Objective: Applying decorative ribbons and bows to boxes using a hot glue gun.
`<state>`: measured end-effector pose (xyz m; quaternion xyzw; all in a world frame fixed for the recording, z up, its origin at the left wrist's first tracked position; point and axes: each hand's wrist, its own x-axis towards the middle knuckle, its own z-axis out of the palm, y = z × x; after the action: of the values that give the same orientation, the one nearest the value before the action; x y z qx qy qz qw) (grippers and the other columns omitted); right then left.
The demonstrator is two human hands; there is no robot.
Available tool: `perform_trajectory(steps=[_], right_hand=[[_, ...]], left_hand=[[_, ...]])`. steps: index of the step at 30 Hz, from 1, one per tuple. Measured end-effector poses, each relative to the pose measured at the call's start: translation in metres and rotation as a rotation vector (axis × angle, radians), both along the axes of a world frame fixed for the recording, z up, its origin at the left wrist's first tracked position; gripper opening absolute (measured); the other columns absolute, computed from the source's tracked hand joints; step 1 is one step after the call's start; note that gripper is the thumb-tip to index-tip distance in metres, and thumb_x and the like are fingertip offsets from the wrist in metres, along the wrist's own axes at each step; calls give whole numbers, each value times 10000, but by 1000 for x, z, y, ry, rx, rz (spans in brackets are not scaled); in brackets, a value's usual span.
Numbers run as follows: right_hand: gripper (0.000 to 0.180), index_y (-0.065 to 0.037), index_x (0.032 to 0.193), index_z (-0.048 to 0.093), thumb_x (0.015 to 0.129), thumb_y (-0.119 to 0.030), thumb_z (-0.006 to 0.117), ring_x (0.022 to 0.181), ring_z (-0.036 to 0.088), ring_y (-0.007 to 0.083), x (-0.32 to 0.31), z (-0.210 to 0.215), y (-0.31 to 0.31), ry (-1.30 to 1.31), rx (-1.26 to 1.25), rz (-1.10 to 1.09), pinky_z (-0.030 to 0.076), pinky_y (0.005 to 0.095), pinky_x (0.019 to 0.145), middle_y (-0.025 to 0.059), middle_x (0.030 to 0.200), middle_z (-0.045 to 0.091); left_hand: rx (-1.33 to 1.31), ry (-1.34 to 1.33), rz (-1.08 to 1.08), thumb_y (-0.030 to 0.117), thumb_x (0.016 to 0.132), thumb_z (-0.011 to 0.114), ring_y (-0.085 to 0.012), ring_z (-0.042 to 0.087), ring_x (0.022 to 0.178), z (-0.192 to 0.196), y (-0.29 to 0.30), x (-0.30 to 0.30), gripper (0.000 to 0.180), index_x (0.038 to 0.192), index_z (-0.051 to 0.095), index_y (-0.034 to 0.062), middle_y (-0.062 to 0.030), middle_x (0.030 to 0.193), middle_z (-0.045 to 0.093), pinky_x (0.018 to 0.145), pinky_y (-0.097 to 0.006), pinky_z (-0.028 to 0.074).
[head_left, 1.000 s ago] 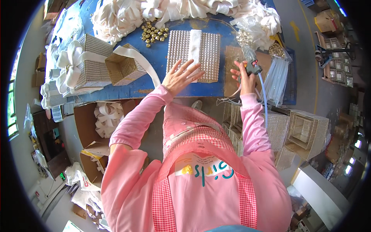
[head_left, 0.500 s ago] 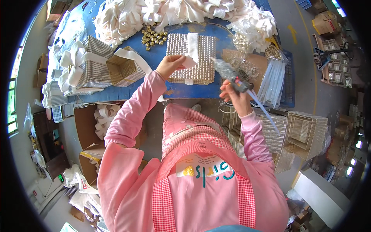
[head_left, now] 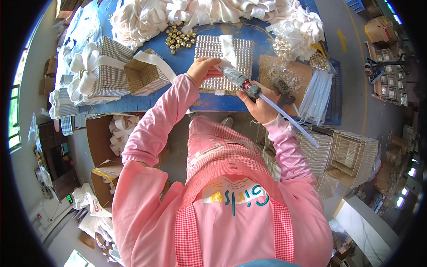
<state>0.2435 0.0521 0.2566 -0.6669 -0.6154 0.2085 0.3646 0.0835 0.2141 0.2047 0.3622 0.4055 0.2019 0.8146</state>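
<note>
Since half a second ago, your left hand (head_left: 202, 69) has stayed at the near edge of the box lid (head_left: 224, 64), while your right hand (head_left: 260, 104) has swung the glue gun (head_left: 240, 80) up from 4 o'clock of the lid; the nozzle now lies over the lid's near edge beside your left fingers. One second ago, your left hand lay flat with fingers spread on the lid; now it is curled.

Left hand: fingers closed, pinching the end of the white ribbon (head_left: 228, 49) that runs across the lid toward 12 o'clock. Right hand: wrapped fully round the gun's grip, with a clear glue stick (head_left: 289, 120) trailing out toward 4 o'clock.

The lid, square and studded silver, lies flat on the blue table (head_left: 187, 62), at 12 o'clock from your chest.

Packages by place:
- At 10 o'clock of the lid, an open square box (head_left: 144, 73), woven tan inside, with a white ribbon band.
- Farther to 9 o'clock, finished boxes (head_left: 100, 66) with white bows.
- At 11 o'clock, a heap of gold beads (head_left: 180, 38).
- At 12 o'clock, piled white bows (head_left: 178, 13).
- At 3 o'clock, a brown board (head_left: 284, 73), then a clear bag of glue sticks (head_left: 318, 93).
- At 4 o'clock, below table level, stacked open boxes (head_left: 351, 153).
- At 8 o'clock, a brown carton (head_left: 104, 133) holding white bows.
</note>
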Motion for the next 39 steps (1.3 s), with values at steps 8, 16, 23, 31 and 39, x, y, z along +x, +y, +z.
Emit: perform_trajectory(steps=[8,16,23,31,39], right_hand=[[311,-73,869,614,774,-367,654,629,603,334,4,3,0,14,27,-81,456,380,501,131,680,610],[300,-73,883,624,774,-351,656,648,607,334,7,1,-2,-21,-17,-48,463,373,508,138,699,618],[291,-45,835,630,786,-331,652,608,602,315,8,5,-7,29,-38,-103,456,346,509,131,667,612],[298,-35,821,630,787,-331,651,551,572,312,13,-4,-2,-63,31,-76,424,357,474,133,632,589],[302,-46,779,625,781,-346,652,539,564,316,12,-8,-3,-52,17,-34,415,367,470,129,605,580]], left_hand=[[-11,34,-33,150,878,495,-254,642,832,9,-2,5,283,1011,553,-93,-189,931,629,777,-327,532],[-23,-20,-21,163,845,546,-264,653,771,1,2,7,278,972,577,-83,-196,886,637,727,-321,552],[-9,-6,-44,182,848,544,-274,652,795,2,5,8,303,982,571,-88,-198,907,635,744,-329,550],[33,33,-70,186,846,549,-273,652,799,1,6,5,319,1002,562,-93,-208,906,631,735,-330,552],[42,28,-52,183,847,550,-263,655,759,7,8,6,317,1010,560,-88,-198,897,630,703,-322,558]])
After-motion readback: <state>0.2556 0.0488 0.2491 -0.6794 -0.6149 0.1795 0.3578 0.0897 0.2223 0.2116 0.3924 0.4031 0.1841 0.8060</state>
